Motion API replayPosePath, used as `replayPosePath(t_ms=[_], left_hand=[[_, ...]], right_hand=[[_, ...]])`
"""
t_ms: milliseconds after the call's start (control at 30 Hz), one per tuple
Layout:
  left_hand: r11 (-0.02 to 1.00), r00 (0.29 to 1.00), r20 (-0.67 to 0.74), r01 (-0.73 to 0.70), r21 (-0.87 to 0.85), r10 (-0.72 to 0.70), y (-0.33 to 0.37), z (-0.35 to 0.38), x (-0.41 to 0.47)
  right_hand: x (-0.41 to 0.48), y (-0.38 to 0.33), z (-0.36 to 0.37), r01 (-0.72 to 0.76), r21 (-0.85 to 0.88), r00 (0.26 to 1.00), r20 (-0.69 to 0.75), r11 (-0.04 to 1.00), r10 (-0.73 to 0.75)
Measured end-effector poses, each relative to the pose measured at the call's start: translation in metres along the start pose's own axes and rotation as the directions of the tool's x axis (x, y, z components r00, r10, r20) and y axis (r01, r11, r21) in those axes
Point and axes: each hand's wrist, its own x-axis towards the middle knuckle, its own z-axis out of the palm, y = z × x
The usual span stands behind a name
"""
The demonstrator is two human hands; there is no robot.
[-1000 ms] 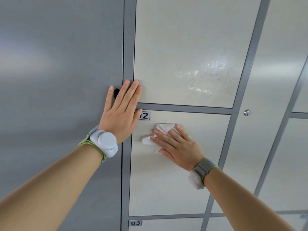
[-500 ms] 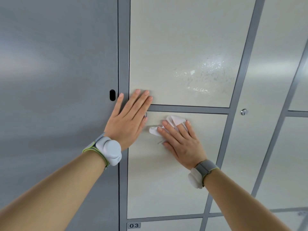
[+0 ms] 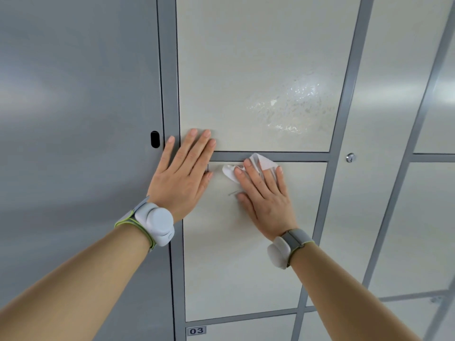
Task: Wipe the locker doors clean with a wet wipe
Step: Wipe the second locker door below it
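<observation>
Four extended fingers [image 3: 254,177] of the right hand [image 3: 267,205] pin the wet wipe [image 3: 264,161] to the locker door [image 3: 236,267]; white, crumpled edges protrude.

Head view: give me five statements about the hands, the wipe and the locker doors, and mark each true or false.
1. The right hand presses the wet wipe against a locker door. True.
2. The left hand holds a second wipe. False: it lies flat and holds nothing.
3. The door above bears a shiny, mottled patch. True.
4. The label 03 sits above both hands. False: it is below them.
5. The wet wipe lies at its door's bottom edge. False: it is at the top edge.
</observation>
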Motion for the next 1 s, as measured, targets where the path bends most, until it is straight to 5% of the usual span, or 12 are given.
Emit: replayPosePath(t_ms=[167, 400, 533, 800, 1000], left_hand=[[1.000, 1.000, 0.002, 0.002, 0.010, -0.002, -0.002, 0.000, -0.002], [1.000, 1.000, 0.001, 0.020, 0.002, -0.020, 0.001, 0.001, -0.002], [0.999, 0.999, 0.002, 0.038, -0.004, -0.038, 0.004, 0.000, -0.001], [0.997, 0.998, -0.005, 0.065, -0.029, -0.066, 0.008, 0.000, 0.000], [0.998, 0.998, 0.004, 0.059, -0.005, -0.059, 0.008, -0.001, 0.000]], right_hand=[[-0.006, -0.002, 0.005, -0.197, 0.004, 0.980, -0.011, 0.980, 0.197], [-0.013, -0.001, 0.007, -0.523, 0.094, 0.846, -0.064, 0.847, 0.530], [-0.008, -0.017, 0.012, -0.505, 0.096, 0.858, -0.052, 0.857, 0.511], [-0.010, -0.035, 0.015, -0.235, 0.033, 0.972, 0.023, 0.972, 0.234], [-0.015, 0.000, 0.008, -0.444, 0.044, 0.895, -0.014, 0.895, 0.445]])
